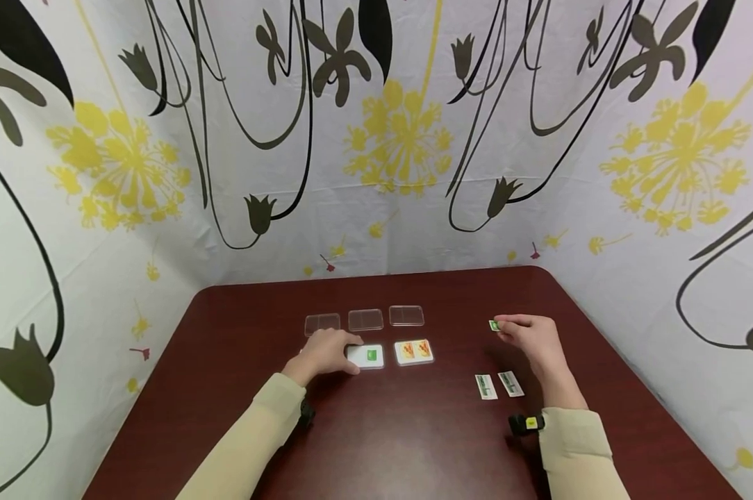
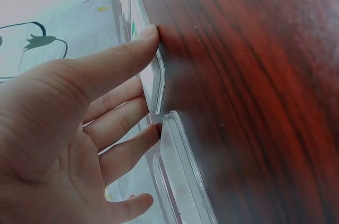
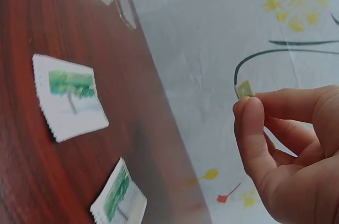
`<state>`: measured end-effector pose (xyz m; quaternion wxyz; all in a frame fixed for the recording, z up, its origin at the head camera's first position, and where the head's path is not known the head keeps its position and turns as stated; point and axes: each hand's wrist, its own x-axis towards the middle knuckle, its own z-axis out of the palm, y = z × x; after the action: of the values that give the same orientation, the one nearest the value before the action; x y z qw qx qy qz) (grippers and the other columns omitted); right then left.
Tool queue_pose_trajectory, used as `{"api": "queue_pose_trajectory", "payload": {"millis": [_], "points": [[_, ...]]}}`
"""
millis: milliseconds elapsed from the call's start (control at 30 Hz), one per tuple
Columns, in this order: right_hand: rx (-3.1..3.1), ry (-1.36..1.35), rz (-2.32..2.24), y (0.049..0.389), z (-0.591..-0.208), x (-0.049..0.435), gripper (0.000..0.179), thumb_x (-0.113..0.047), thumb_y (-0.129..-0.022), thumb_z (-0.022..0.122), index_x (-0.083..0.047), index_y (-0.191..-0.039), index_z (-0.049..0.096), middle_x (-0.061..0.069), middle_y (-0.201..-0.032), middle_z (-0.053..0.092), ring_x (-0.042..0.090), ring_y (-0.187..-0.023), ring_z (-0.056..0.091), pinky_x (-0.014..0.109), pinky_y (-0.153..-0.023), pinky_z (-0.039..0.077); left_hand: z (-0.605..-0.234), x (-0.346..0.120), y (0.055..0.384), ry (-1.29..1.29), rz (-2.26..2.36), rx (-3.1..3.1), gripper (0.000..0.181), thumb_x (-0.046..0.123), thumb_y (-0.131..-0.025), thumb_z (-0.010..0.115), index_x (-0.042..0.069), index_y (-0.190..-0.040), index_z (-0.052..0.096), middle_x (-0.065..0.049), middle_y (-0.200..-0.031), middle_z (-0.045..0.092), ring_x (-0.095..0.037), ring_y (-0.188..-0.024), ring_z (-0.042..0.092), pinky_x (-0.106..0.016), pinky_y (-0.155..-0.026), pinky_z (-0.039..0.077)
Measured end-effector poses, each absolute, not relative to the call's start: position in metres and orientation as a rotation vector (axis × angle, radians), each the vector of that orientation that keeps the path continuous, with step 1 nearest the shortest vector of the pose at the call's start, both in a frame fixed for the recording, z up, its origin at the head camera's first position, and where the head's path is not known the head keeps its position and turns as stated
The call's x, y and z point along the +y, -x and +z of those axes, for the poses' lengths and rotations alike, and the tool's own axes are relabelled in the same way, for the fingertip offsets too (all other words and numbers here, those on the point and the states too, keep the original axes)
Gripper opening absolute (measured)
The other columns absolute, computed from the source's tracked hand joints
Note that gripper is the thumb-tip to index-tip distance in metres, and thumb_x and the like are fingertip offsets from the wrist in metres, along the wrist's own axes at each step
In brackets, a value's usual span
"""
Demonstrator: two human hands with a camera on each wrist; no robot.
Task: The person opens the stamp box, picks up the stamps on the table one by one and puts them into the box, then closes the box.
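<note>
My left hand holds a shallow clear case with a white inside, thumb on its near edge and fingers at the far edge. A green stamp lies in that case. Another case sits beside it, mostly hidden under the hand in the head view. Between thumb and forefinger, my right hand pinches a small green stamp above the table. Two white stamps with a green tree picture, one on the left and one on the right, lie nearer than that hand.
Right of the held case is a case with two orange-pictured stamps. Behind stand three clear empty-looking lids or trays in a row. The dark red table meets a patterned cloth at its back and sides.
</note>
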<state>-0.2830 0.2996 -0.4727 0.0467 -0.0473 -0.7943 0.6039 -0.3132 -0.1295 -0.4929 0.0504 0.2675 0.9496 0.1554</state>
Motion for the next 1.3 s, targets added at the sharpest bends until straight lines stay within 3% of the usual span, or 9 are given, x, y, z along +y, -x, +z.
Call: {"api": "queue_pose_trajectory", "payload": {"millis": [233,367,467,633,800,1033,1300], "points": [[-2.449,0.114,1.769,0.284,-0.463,0.285,0.034,-0.021,-0.095,0.073,0.000,-0.121,0.072,0.018,-0.127,0.065,0.013,-0.096,0.070,0.036,-0.085,0.056,-0.493,-0.131,0.311,-0.808,0.501,2.895,0.057,0.040,-0.081,0.084,0.019,-0.132,0.069,-0.001,-0.116,0.071,-0.015,-0.082,0.057,-0.035,-0.073,0.045],[-2.501,0.085,1.712,0.285,-0.459,0.276,0.033,-0.024,-0.094,0.075,-0.005,-0.121,0.074,0.016,-0.128,0.065,0.021,-0.103,0.069,0.035,-0.086,0.056,-0.493,-0.133,0.309,-0.799,0.524,2.900,0.057,0.040,-0.082,0.084,0.018,-0.132,0.069,-0.001,-0.117,0.071,-0.018,-0.088,0.061,-0.038,-0.077,0.047],[-2.527,0.043,1.697,0.286,-0.458,0.270,0.031,-0.025,-0.094,0.074,-0.008,-0.120,0.075,0.015,-0.127,0.066,0.028,-0.106,0.069,0.041,-0.090,0.054,-0.492,-0.135,0.308,-0.787,0.512,2.923,0.057,0.039,-0.082,0.084,0.017,-0.132,0.069,-0.002,-0.118,0.071,-0.023,-0.098,0.063,-0.046,-0.092,0.046],[-2.561,-0.029,1.669,0.288,-0.457,0.254,0.028,-0.026,-0.092,0.076,-0.014,-0.118,0.077,0.009,-0.122,0.069,0.026,-0.102,0.069,0.052,-0.093,0.049,-0.491,-0.139,0.305,-0.763,0.482,2.964,0.056,0.038,-0.082,0.085,0.015,-0.131,0.069,-0.003,-0.121,0.070,-0.028,-0.112,0.062,-0.059,-0.111,0.030],[-2.562,-0.089,1.677,0.291,-0.458,0.233,0.026,-0.022,-0.090,0.077,-0.015,-0.115,0.078,0.008,-0.119,0.071,0.023,-0.103,0.067,0.048,-0.089,0.052,-0.494,-0.142,0.304,-0.769,0.451,2.980,0.055,0.039,-0.082,0.085,0.015,-0.129,0.070,-0.003,-0.121,0.071,-0.027,-0.114,0.063,-0.061,-0.112,0.027],[-2.551,-0.147,1.670,0.295,-0.457,0.200,0.021,-0.018,-0.088,0.079,-0.017,-0.109,0.080,0.006,-0.115,0.072,0.022,-0.101,0.067,0.047,-0.084,0.054,-0.497,-0.145,0.304,-0.761,0.449,2.984,0.054,0.040,-0.081,0.085,0.014,-0.127,0.071,-0.003,-0.120,0.071,-0.027,-0.113,0.064,-0.061,-0.110,0.030],[-2.544,-0.247,1.632,0.299,-0.458,0.163,0.018,-0.015,-0.083,0.083,-0.019,-0.100,0.082,0.000,-0.104,0.075,0.019,-0.100,0.067,0.038,-0.075,0.054,-0.498,-0.147,0.306,-0.749,0.471,2.987,0.052,0.042,-0.081,0.085,0.016,-0.124,0.073,-0.002,-0.119,0.072,-0.027,-0.111,0.064,-0.059,-0.108,0.034]]}}
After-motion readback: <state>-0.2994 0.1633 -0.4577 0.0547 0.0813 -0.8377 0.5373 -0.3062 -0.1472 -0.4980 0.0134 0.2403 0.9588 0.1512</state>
